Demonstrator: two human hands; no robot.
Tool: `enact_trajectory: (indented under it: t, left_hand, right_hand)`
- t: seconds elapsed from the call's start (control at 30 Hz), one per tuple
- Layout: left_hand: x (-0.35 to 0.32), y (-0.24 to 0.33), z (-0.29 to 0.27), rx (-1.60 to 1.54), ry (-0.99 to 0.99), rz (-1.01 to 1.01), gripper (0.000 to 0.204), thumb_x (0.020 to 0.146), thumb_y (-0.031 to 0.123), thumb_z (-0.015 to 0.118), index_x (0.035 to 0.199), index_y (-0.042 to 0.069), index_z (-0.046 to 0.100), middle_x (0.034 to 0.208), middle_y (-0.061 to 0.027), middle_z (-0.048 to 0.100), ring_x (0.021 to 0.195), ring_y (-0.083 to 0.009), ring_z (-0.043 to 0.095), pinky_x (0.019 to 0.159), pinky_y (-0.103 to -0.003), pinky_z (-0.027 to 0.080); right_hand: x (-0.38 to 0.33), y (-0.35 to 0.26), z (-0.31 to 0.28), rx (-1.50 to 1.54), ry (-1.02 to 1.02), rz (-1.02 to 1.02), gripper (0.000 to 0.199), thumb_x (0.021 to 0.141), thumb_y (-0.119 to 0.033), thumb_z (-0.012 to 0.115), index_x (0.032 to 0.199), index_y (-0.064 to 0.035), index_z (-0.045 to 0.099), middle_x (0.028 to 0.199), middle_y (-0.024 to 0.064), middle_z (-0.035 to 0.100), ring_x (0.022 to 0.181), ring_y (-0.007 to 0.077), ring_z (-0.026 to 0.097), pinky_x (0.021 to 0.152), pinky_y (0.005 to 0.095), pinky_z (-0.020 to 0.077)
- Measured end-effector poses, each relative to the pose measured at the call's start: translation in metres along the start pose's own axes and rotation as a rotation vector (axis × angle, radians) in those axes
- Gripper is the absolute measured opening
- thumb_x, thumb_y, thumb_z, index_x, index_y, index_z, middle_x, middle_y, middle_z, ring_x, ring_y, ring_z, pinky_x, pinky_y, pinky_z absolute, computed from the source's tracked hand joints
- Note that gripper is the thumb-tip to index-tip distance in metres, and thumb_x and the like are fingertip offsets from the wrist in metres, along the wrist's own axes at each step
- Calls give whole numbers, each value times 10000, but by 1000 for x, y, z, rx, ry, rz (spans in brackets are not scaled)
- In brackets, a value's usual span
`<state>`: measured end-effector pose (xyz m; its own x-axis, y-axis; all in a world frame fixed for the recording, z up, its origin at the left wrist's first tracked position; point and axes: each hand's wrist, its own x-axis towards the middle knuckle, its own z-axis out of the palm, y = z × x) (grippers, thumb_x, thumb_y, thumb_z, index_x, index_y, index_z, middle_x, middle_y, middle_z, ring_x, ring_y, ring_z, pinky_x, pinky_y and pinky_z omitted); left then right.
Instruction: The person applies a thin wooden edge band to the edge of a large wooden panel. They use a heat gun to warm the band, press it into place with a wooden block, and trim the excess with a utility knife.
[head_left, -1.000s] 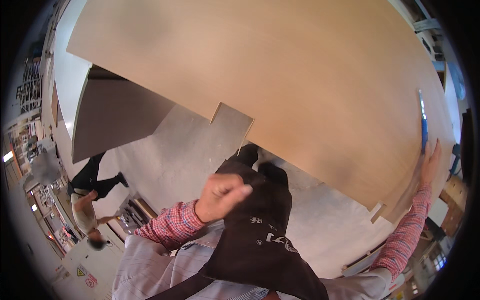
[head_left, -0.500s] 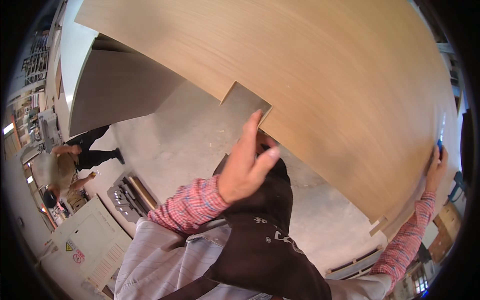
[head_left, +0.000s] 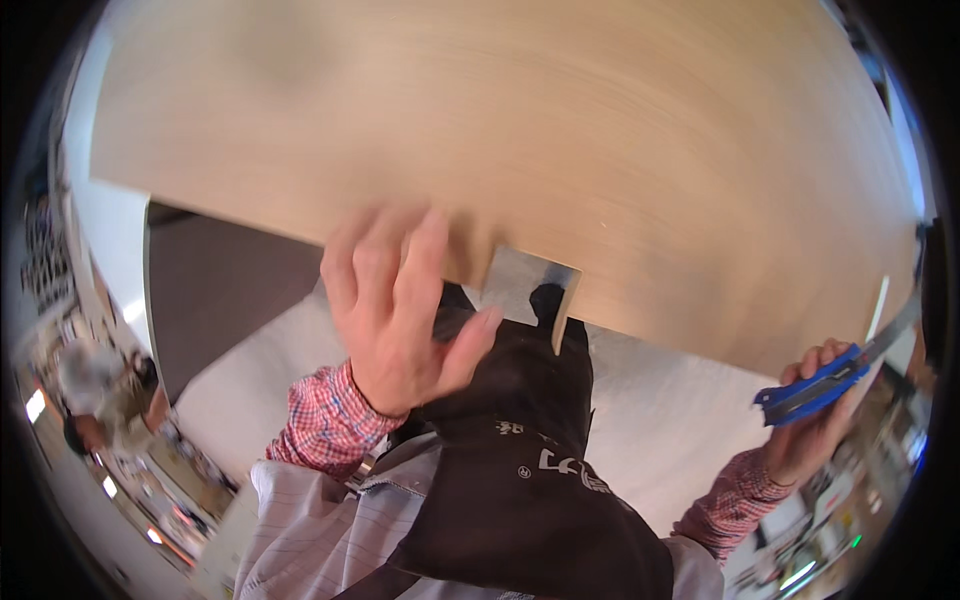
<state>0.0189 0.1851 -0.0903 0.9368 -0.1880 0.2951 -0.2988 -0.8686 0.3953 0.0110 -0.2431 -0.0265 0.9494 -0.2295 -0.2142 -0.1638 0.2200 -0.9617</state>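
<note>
A large light wood-grain board (head_left: 620, 150) spans the view in front of me. Its near edge has a square notch with a thin inner edge (head_left: 567, 305). My left hand (head_left: 395, 325) hovers over or rests on that edge, left of the notch; its fingers are spread and slightly blurred, and contact cannot be told. At the right, my right hand (head_left: 808, 440) grips a blue utility knife (head_left: 815, 388) just off the board's right end. The knife's grey blade points up and to the right, away from me.
Beneath the board at left is a dark grey-brown panel (head_left: 220, 280), beside a white surface (head_left: 118, 225). My black apron (head_left: 520, 470) is close to the notch. Pale concrete floor (head_left: 665, 400) shows below. Another person (head_left: 125, 405) is at the far left, near cluttered shelving.
My left hand has left the notch and moved left, fingers spreading. My right hand has come nearer from the far right edge, bringing the knife into clear sight. The view has turned.
</note>
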Motion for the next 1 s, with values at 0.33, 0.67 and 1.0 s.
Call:
enact_trajectory:
  t: [0.33,0.67,1.0]
  left_hand:
    - [25,-6,11,26,-313,121,864,847,551,699,1510,61,440,1565,-231,384,1472,-500,301,1165,-658,195]
    - [18,-25,13,104,-250,171,906,818,580,721,1472,7,466,1523,-233,450,1441,-484,381,1157,-630,253]
    - [18,-42,25,134,-25,355,690,983,574,554,1361,-3,578,1373,-212,615,1312,-428,571,1047,-548,480]
  right_hand:
    - [-104,51,138,-22,166,299,441,1018,-276,583,1294,61,510,951,154,619,664,190,612,553,280,513]
    - [-84,65,188,-78,44,220,308,858,-14,686,1134,25,555,903,119,648,723,185,645,667,321,540]
    - [-90,120,238,-82,-104,277,274,961,-11,558,1228,31,515,1418,256,500,1302,301,513,939,405,567]
